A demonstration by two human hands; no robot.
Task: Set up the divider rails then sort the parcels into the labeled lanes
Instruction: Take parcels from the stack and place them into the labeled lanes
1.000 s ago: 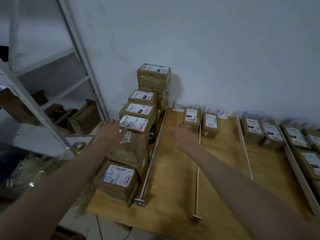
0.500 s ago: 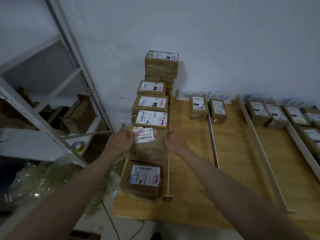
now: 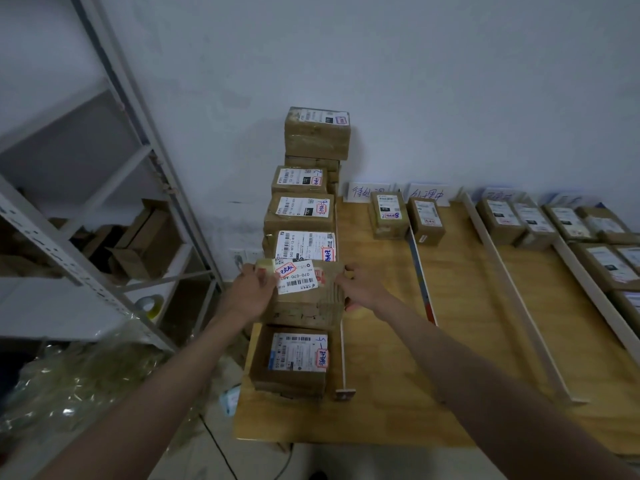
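Both hands hold one brown cardboard parcel with a white label. The left hand grips its left side, and the right hand grips its right side. The parcel is in a row of brown parcels at the left edge of the light wooden desk, just left of a thin white divider rail. Another brown parcel lies in front of it.

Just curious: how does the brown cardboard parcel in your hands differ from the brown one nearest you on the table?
The held brown cardboard parcel is gripped at both ends by the left hand and right hand; the near brown parcel lies untouched. The held one's label sits crooked; the near one's, straight. Both carry white labels with red stamps.
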